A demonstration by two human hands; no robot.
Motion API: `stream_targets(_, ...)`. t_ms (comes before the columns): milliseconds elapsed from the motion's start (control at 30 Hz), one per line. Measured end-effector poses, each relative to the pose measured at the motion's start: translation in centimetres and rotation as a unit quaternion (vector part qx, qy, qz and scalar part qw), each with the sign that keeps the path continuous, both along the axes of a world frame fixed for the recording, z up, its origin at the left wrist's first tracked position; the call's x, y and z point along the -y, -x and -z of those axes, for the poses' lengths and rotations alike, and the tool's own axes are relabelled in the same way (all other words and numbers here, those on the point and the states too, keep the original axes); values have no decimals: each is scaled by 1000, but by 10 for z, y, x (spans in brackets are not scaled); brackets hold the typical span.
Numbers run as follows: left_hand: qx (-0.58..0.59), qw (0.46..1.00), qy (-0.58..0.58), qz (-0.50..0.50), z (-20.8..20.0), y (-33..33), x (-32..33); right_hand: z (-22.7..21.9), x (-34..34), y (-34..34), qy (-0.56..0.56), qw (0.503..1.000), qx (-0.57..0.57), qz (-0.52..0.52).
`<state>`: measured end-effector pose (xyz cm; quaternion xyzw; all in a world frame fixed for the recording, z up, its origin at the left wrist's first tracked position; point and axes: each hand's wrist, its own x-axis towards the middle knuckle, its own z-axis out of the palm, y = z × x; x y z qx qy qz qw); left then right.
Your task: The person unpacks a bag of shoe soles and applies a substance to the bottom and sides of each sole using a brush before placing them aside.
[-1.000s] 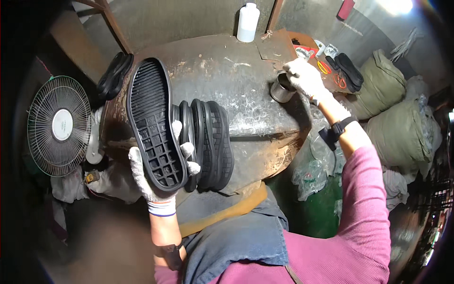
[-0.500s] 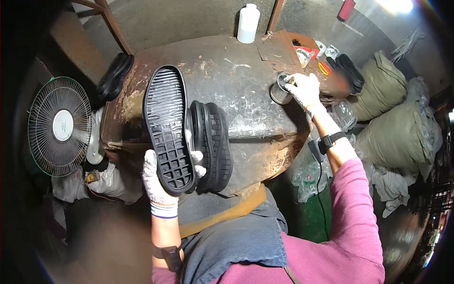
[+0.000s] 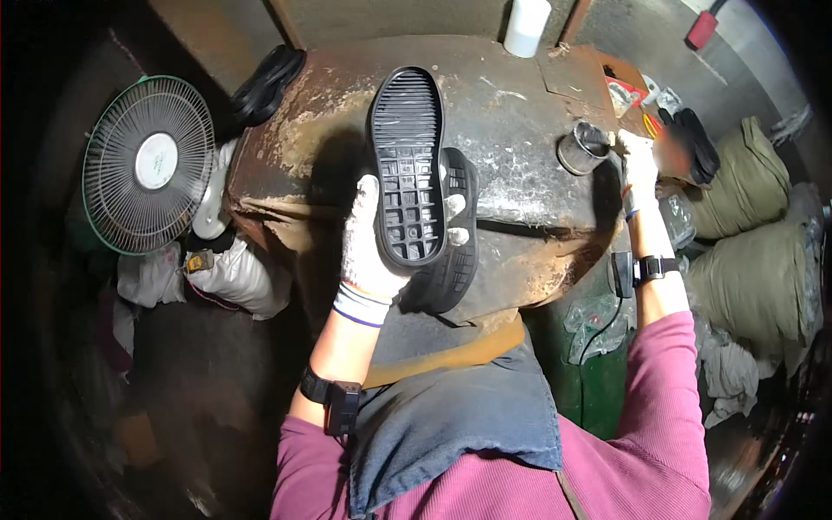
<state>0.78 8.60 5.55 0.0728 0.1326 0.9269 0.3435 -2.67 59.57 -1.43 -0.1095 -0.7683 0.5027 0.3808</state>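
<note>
My left hand [image 3: 371, 250], in a white knit glove, is closed around a black shoe sole [image 3: 409, 204]. The ridged and grid-patterned face is up, and the fingertips show past its right edge. Beneath it and to its right, more black soles [image 3: 465, 260] lie at the table's near edge, partly hidden. My right hand [image 3: 639, 156], gloved too, is closed on the light handle of what looks like a small brush [image 3: 598, 137]. The brush's dark end rests at the mouth of a round metal can [image 3: 575, 156] on the table's right side.
The worn dark table [image 3: 511, 113] carries a white bottle [image 3: 526, 28] at the back. Black soles [image 3: 270, 85] sit at its far left corner, beside a fan [image 3: 156, 162]. Stuffed green sacks [image 3: 737, 269] stand right; a box with yellow-handled scissors [image 3: 652, 126] is at back right.
My right hand has moved from above the can to its right side, and the brush now shows. The held sole has shifted right over the other soles. The whole view has shifted.
</note>
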Motion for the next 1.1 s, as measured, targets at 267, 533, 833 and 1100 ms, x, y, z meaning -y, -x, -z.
stream_targets(267,15,998,62,24,0,-2,-15,-22,30,-22,561,822,-83,-51)
stream_targets(533,39,993,60,96,15,-15,-33,-81,204,-14,480,870,-4,-114)
stream_targets(833,69,976,93,185,18,-15,-24,-64,229,-15,30,998,-28,-39)
stream_targets(1100,75,985,-71,138,15,-10,-29,-90,293,-79,178,955,34,-233)
